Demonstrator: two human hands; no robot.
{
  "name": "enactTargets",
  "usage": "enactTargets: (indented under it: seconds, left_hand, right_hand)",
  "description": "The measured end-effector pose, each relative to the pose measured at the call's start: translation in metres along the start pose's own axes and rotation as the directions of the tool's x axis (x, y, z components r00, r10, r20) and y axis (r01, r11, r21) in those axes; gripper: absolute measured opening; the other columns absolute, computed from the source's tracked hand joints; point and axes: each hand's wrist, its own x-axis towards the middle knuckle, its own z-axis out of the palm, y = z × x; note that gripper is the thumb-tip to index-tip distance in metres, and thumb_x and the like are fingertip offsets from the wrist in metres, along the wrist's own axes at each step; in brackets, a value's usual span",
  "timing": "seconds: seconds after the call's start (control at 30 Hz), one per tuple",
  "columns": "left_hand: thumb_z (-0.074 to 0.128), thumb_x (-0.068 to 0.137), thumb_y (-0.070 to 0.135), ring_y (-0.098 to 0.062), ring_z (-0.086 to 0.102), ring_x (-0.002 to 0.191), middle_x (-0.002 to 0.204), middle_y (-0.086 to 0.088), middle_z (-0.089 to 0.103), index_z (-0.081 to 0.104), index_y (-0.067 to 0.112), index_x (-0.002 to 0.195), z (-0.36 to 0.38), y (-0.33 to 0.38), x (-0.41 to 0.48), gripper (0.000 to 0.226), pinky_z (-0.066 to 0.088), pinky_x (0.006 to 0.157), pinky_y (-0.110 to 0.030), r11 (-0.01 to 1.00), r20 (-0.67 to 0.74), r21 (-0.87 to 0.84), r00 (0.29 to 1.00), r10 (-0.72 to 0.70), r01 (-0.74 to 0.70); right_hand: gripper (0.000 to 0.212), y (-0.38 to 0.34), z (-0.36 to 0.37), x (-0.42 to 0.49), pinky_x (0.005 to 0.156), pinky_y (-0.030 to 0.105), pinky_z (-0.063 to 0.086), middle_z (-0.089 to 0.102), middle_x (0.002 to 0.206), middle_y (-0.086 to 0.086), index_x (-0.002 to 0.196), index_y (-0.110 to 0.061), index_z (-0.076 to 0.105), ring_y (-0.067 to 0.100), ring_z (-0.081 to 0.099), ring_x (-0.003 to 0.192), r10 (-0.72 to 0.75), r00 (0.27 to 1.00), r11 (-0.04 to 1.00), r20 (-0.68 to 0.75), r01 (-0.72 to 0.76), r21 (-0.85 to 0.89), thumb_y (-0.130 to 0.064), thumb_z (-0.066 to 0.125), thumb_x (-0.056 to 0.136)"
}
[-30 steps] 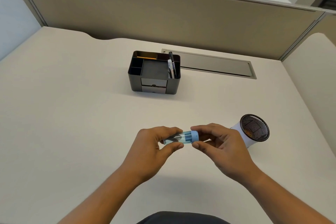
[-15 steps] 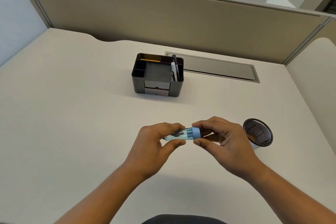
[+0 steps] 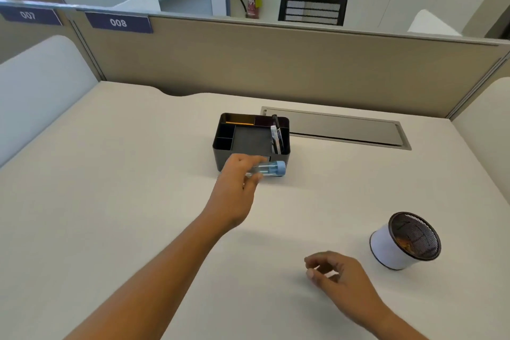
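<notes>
Pinching blue-capped tube [image 3: 269, 169] by its end in left hand [image 3: 237, 174], right hand [image 3: 338, 274] slack and empty, risking a knock on the organizer [image 3: 251, 136] wall.

Organizer [image 3: 251, 141] behind held tube [image 3: 269, 169], cup [image 3: 404, 240] far right

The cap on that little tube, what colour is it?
Light blue cap on the clear tube, best in the head view.

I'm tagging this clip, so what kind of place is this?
Most likely an office cubicle: a partition with a 008 sign, a black desk organiser holding pens, and an office chair beyond.
</notes>
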Motion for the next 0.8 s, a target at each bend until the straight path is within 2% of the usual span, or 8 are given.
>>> enactTargets:
  seconds: [0.1, 0.2, 0.37, 0.53, 0.63, 0.73, 0.8]
  left_hand:
    - [0.054, 0.095, 0.007, -0.012, 0.048, 0.101, 0.117, 0.0, 0.049, 0.056, 0.022, 0.125, -0.008, -0.013, 0.033, 0.033, 0.037, 0.077, -0.008, 0.998, -0.029, 0.06, 0.999, -0.022, 0.024]
    - [0.057, 0.093, 0.005, -0.013, 0.05, 0.099, 0.116, -0.001, 0.054, 0.059, 0.021, 0.12, -0.012, -0.028, 0.062, 0.032, 0.042, 0.081, -0.019, 0.995, -0.021, 0.096, 1.0, -0.012, 0.015]
    - [0.063, 0.091, 0.013, -0.014, 0.053, 0.098, 0.118, -0.001, 0.062, 0.062, 0.026, 0.119, -0.002, -0.054, 0.1, 0.031, 0.046, 0.082, -0.025, 0.975, 0.006, 0.212, 0.997, -0.071, 0.068]
    - [0.064, 0.09, 0.017, -0.013, 0.054, 0.094, 0.118, 0.0, 0.065, 0.063, 0.029, 0.118, 0.016, -0.069, 0.123, 0.031, 0.049, 0.082, -0.029, 0.958, -0.004, 0.27, 0.995, -0.1, 0.097]
    - [0.065, 0.09, 0.017, -0.021, 0.057, 0.106, 0.12, -0.002, 0.063, 0.064, 0.03, 0.118, 0.022, -0.073, 0.127, 0.032, 0.048, 0.086, -0.033, 0.951, 0.013, 0.293, 0.994, -0.106, 0.098]
    - [0.065, 0.089, 0.017, -0.026, 0.047, 0.125, 0.128, -0.004, 0.06, 0.063, 0.03, 0.121, 0.022, -0.077, 0.129, 0.034, 0.043, 0.101, -0.044, 0.952, 0.027, 0.282, 0.991, -0.13, 0.117]
    - [0.066, 0.089, 0.018, -0.025, 0.04, 0.132, 0.129, -0.002, 0.061, 0.062, 0.029, 0.122, 0.023, -0.08, 0.129, 0.035, 0.038, 0.104, -0.045, 0.953, 0.048, 0.288, 0.992, -0.117, 0.098]
  right_hand:
    - [0.013, 0.02, 0.007, -0.001, 0.057, 0.032, 0.062, 0.078, 0.071, 0.001, 0.086, -0.016, 0.08, 0.012, 0.067, 0.06, 0.131, 0.99, 0.988, 0.058, -0.135, 0.074, -0.003, 0.079, 0.083]
    - [0.014, 0.029, 0.006, 0.004, 0.053, 0.028, 0.058, 0.073, 0.06, 0.002, 0.085, -0.012, 0.079, 0.014, 0.064, 0.051, 0.18, 0.983, 0.977, 0.047, -0.184, 0.106, 0.002, 0.078, 0.082]
    - [0.01, 0.032, 0.002, 0.011, 0.056, 0.028, 0.053, 0.073, 0.063, 0.008, 0.083, -0.008, 0.079, 0.021, 0.063, 0.053, 0.235, 0.968, 0.953, 0.087, -0.247, 0.173, 0.002, 0.077, 0.082]
    - [0.01, 0.037, 0.002, 0.016, 0.061, 0.024, 0.052, 0.077, 0.068, 0.011, 0.079, -0.01, 0.08, 0.015, 0.065, 0.055, 0.25, 0.965, 0.951, 0.077, -0.259, 0.169, 0.0, 0.079, 0.079]
    - [0.012, 0.037, 0.002, 0.014, 0.065, 0.026, 0.052, 0.076, 0.068, 0.015, 0.077, -0.012, 0.081, 0.017, 0.065, 0.057, 0.245, 0.966, 0.951, 0.075, -0.255, 0.174, 0.0, 0.082, 0.077]
    - [0.015, 0.035, 0.001, 0.012, 0.064, 0.023, 0.052, 0.076, 0.068, 0.013, 0.077, -0.017, 0.082, 0.015, 0.065, 0.056, 0.243, 0.967, 0.955, 0.073, -0.252, 0.159, -0.002, 0.083, 0.075]
    - [0.015, 0.035, 0.002, 0.013, 0.063, 0.02, 0.053, 0.078, 0.07, 0.011, 0.076, -0.018, 0.082, 0.013, 0.065, 0.056, 0.245, 0.968, 0.958, 0.06, -0.251, 0.137, -0.003, 0.083, 0.075]
